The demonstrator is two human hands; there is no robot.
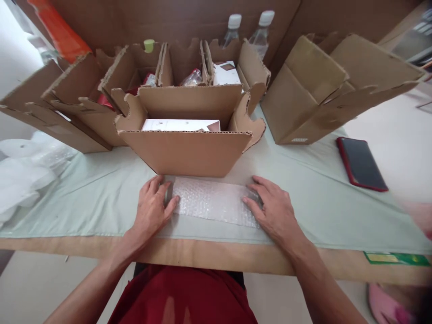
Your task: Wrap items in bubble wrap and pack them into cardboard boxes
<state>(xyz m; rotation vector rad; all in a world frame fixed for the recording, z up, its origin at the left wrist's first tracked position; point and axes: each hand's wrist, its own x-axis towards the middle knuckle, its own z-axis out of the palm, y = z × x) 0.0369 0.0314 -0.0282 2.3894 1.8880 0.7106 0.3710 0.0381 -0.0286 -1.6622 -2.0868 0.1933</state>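
A strip of clear bubble wrap (211,201) lies on the green cloth close to the table's front edge. My left hand (152,203) is at its left end, thumb on the near side and fingertips at the far side. At the opposite end, my right hand (272,204) holds the wrap the same way, with curved fingers and the thumb set apart from them. Whether anything is inside the wrap I cannot tell. Just beyond both hands stands a cardboard box (189,153), open at the top, with a white box (180,125) in it.
Behind are several open cardboard boxes (184,63) and two capped clear bottles (232,29). Another cardboard box (293,103) stands right. A red-cased phone (362,163) lies farther right, white foam packaging (25,168) at the left. A green strip (396,258) is on the front edge.
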